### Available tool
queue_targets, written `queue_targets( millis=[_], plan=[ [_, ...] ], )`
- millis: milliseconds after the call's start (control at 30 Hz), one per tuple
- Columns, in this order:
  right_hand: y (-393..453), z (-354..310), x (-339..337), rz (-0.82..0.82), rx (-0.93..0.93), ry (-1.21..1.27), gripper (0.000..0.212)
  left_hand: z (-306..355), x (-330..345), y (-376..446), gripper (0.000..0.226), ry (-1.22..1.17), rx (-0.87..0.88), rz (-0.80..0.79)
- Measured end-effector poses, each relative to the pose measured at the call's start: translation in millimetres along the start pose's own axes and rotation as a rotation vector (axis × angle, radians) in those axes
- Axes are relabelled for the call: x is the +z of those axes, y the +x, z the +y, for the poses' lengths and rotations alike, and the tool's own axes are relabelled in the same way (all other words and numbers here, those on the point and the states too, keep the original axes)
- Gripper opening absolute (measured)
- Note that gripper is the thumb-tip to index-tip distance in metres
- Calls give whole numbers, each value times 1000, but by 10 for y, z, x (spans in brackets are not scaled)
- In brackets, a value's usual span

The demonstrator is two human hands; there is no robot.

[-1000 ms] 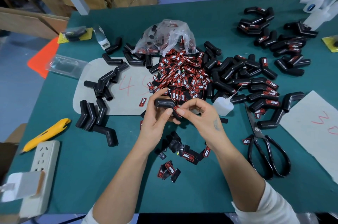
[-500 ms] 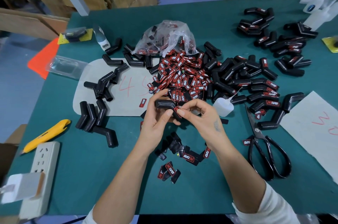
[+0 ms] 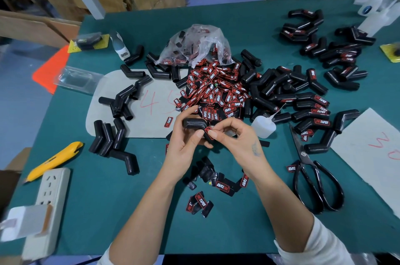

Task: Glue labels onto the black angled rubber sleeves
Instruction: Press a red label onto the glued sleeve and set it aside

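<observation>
— Rubber is what the left hand [image 3: 186,141] has hold of: its fingers curl round one black angled sleeve [image 3: 194,124], bend uppermost, so that the lower leg faces the other hand.

— And the right hand [image 3: 236,137]?

— Thumb and forefinger pinch a red-and-black label [image 3: 208,131] against that lower leg, the other fingers curled out of the way. I judge it is being pressed down so the glue takes.

— Why is everything heaped so close?

— For reach, I'd say. The label pile [image 3: 216,93] lies just beyond both hands, the glue bottle [image 3: 263,127] just beside the right hand with its nozzle pointing away, bare sleeves [image 3: 112,134] out past the left hand, labelled sleeves [image 3: 311,111] out past the right. A few stray labels [image 3: 199,202] lie nearer the person, under the wrists.

— What can't you make out?

— Whether glue is on the label; none shows. The sleeve's lower end is hidden behind the fingers, so I can't tell how squarely the label sits. The scissors [image 3: 313,180] beside the right forearm lie untouched.
</observation>
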State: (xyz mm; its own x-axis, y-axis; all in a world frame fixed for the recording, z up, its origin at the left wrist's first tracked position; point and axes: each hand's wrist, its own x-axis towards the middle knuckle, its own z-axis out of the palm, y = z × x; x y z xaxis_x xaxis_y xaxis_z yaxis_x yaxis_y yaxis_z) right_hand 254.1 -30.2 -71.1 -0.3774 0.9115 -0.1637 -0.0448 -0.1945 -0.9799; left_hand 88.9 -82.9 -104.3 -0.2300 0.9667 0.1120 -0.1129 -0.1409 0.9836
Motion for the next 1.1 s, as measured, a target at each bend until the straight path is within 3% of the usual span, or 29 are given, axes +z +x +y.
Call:
queue_targets(
  millis=[1100],
  plan=[
    [-11, -10, 24, 9, -19, -36, 24, 62, 57, -22, 51, 1, -46, 32]
  ],
)
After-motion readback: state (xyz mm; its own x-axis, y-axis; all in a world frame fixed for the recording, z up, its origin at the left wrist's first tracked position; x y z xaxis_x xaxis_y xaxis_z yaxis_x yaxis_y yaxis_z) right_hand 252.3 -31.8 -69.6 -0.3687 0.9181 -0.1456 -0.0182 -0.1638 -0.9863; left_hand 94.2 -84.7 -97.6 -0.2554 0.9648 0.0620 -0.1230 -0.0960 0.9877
